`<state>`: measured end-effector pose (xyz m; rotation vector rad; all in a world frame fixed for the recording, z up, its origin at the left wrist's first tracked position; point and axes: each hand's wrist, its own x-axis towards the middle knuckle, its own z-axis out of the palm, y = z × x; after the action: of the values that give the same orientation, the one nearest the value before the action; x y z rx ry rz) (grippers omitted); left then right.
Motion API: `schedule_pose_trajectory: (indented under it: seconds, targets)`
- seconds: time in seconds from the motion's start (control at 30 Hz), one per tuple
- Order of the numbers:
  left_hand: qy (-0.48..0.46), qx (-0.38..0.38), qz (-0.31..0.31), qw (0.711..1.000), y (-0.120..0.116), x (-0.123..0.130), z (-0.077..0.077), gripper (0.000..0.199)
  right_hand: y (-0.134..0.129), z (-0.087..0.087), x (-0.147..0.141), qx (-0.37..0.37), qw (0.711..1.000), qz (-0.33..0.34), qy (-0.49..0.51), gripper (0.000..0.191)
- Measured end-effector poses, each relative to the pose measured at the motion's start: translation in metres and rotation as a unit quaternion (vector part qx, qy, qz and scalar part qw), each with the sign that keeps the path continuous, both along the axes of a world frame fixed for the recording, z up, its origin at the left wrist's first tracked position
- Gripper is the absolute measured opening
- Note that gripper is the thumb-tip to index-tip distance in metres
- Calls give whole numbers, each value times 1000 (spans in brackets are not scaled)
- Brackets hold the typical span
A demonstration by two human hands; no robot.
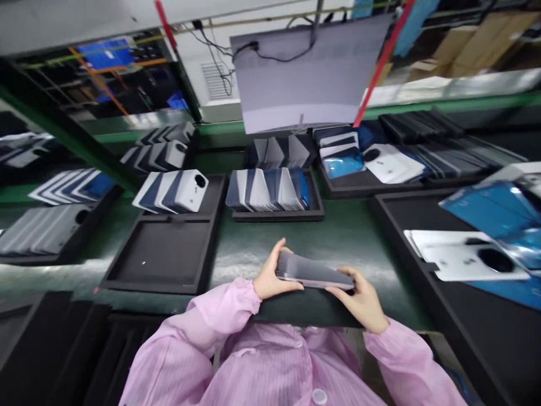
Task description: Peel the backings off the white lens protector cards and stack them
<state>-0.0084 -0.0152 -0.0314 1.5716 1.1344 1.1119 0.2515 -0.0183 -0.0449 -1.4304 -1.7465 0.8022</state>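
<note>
Between my two hands is a stack of thin grey phone-back panels (310, 269), held on edge just above the green bench top. My left hand (270, 277) grips the left end, thumb along the near side and fingers behind. At the other end my right hand (360, 298) is closed round the stack, its thumb below the near edge. Beyond the hands stands a black tray (279, 216) packed with white and dark blue panels (264, 189). To the left, a black foam tray (158, 256) carries white and blue phone-back panels (181, 192) in its far part.
On the right, a large black tray (406, 211) holds white panels with round camera openings (465, 259) and blue film (499, 206). Grey panels (42, 231) lie in a tray at far left. A green post (71, 132) slants across the left; a grey board (308, 73) hangs behind.
</note>
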Motion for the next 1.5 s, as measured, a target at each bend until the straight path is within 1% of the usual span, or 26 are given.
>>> schedule_pose_trajectory:
  seconds: [0.07, 0.13, 0.2, 0.3, 0.37, 0.47, 0.53, 0.57, 0.6, 0.63, 0.67, 0.73, 0.83, 0.9, 0.93, 0.97, 1.0, 1.03, 1.07, 1.13, 1.17, 1.23, 1.33, 1.4, 1.5]
  targets:
    - [29, 37, -7, 999, -1, -3, 0, 110, 3, 4, 4, 26, 999, 36, -20, 32]
    - [43, 50, -26, 997, -3, -5, 1, 109, 3, 9, 5, 50, 996, 69, -17, 24]
    - [42, 27, -46, 998, -4, -8, 2, 112, 2, 13, 5, 56, 994, 88, -14, 22]
    - [59, -48, -45, 996, -4, -9, 7, 111, 5, 16, 5, 17, 994, 103, -44, 28]
    - [79, -83, -30, 993, -3, -9, 9, 103, 10, 16, 5, -20, 991, 115, -68, 32]
    - [88, -94, -16, 992, -3, -7, 10, 89, 18, 19, 4, -43, 989, 119, -80, 31]
    - [88, -84, -2, 993, -4, -8, 12, 85, 24, 28, 0, -29, 990, 114, -79, 28]
    - [88, -70, 10, 994, -5, -10, 14, 84, 29, 35, -3, -18, 990, 120, -76, 26]
    - [90, -49, 28, 994, -6, -13, 19, 82, 35, 45, -8, -4, 989, 132, -72, 24]
    - [92, -24, 48, 994, -7, -17, 26, 81, 43, 57, -15, 6, 985, 157, -68, 22]
    - [93, 7, 74, 993, -8, -23, 35, 80, 52, 71, -23, 13, 981, 181, -66, 21]
    - [95, 61, 141, 984, -9, -39, 57, 79, 76, 102, -47, 29, 975, 211, -61, 25]
    - [91, 99, 260, 956, -6, -73, 94, 79, 122, 143, -102, 54, 964, 254, -53, 35]
    - [67, 89, 333, 936, 0, -98, 113, 81, 152, 163, -147, 68, 955, 285, -42, 41]
    - [37, 77, 361, 929, 5, -111, 120, 83, 165, 170, -170, 67, 949, 307, -11, 45]
    - [-7, 60, 382, 922, 10, -123, 125, 83, 176, 176, -192, 50, 939, 337, 33, 50]
    - [-65, 32, 388, 919, 16, -136, 128, 80, 184, 182, -213, 17, 928, 363, 78, 56]
    - [-139, -11, 378, 915, 22, -147, 129, 74, 190, 186, -230, -16, 918, 381, 108, 63]
    - [-216, -66, 355, 907, 27, -157, 129, 65, 194, 190, -246, -48, 911, 390, 122, 69]
    - [-336, -178, 309, 872, 37, -174, 127, 47, 197, 196, -270, -102, 915, 378, 95, 72]
    - [-367, -221, 296, 854, 42, -181, 125, 40, 199, 198, -279, -124, 923, 360, 65, 67]
    - [-392, -275, 293, 828, 52, -190, 119, 30, 204, 200, -294, -161, 932, 324, 4, 52]
    - [-413, -320, 287, 803, 68, -196, 111, 25, 222, 198, -318, -200, 934, 292, -47, 34]
    - [-430, -339, 282, 788, 79, -199, 107, 26, 239, 193, -337, -222, 932, 277, -72, 31]
    - [-465, -347, 268, 769, 92, -207, 102, 36, 265, 186, -368, -242, 931, 251, -103, 36]
